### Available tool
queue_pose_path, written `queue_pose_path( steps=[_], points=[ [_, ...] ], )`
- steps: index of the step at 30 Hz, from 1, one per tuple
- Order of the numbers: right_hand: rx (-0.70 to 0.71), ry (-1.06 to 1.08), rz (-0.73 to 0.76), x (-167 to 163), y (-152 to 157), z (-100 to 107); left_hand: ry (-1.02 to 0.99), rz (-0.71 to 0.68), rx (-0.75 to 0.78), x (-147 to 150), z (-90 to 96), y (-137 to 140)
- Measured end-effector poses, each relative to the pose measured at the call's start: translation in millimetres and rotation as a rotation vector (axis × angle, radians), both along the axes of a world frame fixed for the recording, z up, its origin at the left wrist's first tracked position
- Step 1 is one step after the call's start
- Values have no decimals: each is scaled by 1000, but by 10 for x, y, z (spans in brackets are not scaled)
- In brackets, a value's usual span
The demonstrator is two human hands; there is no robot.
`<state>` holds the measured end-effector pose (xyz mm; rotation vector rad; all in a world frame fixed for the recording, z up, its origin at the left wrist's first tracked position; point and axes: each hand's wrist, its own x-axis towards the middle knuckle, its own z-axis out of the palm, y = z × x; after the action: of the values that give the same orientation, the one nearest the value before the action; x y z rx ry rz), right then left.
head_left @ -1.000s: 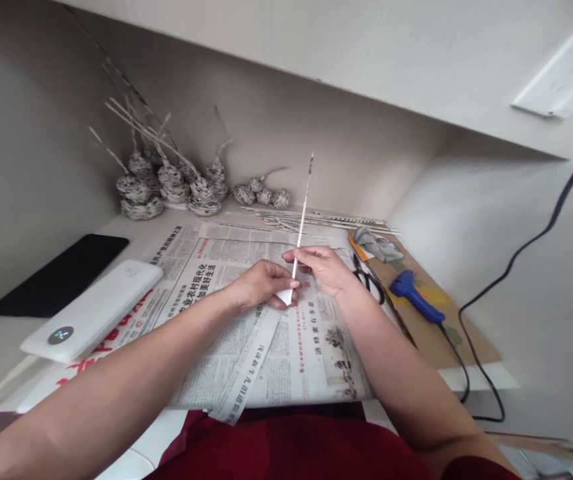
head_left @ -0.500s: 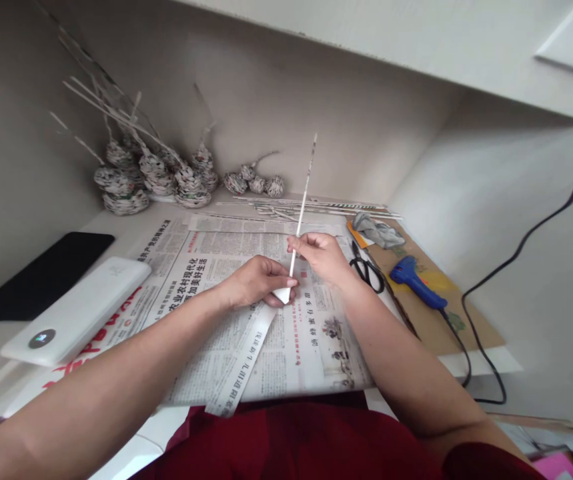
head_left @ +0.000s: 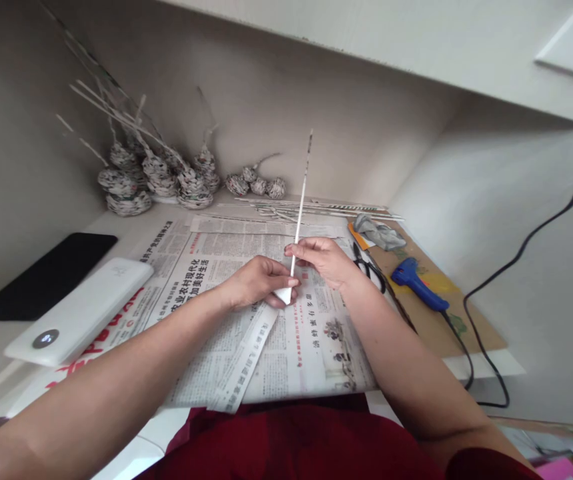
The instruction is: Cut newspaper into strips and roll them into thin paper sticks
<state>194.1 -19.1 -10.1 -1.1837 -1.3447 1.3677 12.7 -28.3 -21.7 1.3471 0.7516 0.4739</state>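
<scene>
A thin rolled paper stick points up and away from me over the newspaper-covered table. My right hand pinches the stick between thumb and fingers near its lower part. Just below, my left hand is closed on the newspaper strip where it winds onto the stick in a white, cone-like fold. The strip's loose tail runs down toward the table's front edge. Fingers partly hide the fold.
Woven paper gourds and small woven balls stand by the back wall near several paper sticks. Scissors, a grey cloth and a blue glue gun lie right. A white power bank and black tablet-like slab lie left.
My right hand has shifted slightly down along the stick, and the stick's tip leans a little further left. My left hand keeps almost the same place.
</scene>
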Motion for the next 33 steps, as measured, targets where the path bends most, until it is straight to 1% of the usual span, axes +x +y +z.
queue_pose_path(
  steps=[2,3,6,7,8,11,12,15,16,20,21,24,25,28,29,33],
  points=[
    [9,18,-77,9,5,-6,1,-17,-10,-1,-9,2],
    [14,28,-72,13,6,-5,-2,-19,-9,-1,-12,3],
    [12,45,61,17,-4,8,-15,2,4,0,-5,1],
    [9,54,84,15,-8,11,-16,4,8,1,0,0],
    [6,65,78,12,-11,13,-14,1,9,1,6,-2],
    [4,99,-7,0,-15,10,-6,-18,8,1,18,-4],
    [0,106,-1,-2,-14,7,-9,-15,10,0,18,-3],
    [-15,113,95,-1,-10,2,-24,1,17,-6,11,2],
    [-23,115,103,0,-9,1,-24,-3,13,-7,7,4],
    [-27,126,-37,-9,-14,11,-3,-18,-8,-4,-5,8],
    [-21,126,-32,-12,-17,16,-5,-11,-7,-3,-5,9],
    [-9,92,70,-13,-22,25,-11,11,5,-1,-3,9],
    [-15,82,70,-12,-20,24,-9,9,3,-2,-5,9],
    [-22,99,-40,-7,-12,12,-12,-5,-9,-5,-16,12],
    [-13,109,-49,-5,-10,8,-18,-7,-10,-7,-21,13],
    [-8,93,107,8,-12,4,-22,0,3,-12,-29,12]
  ],
)
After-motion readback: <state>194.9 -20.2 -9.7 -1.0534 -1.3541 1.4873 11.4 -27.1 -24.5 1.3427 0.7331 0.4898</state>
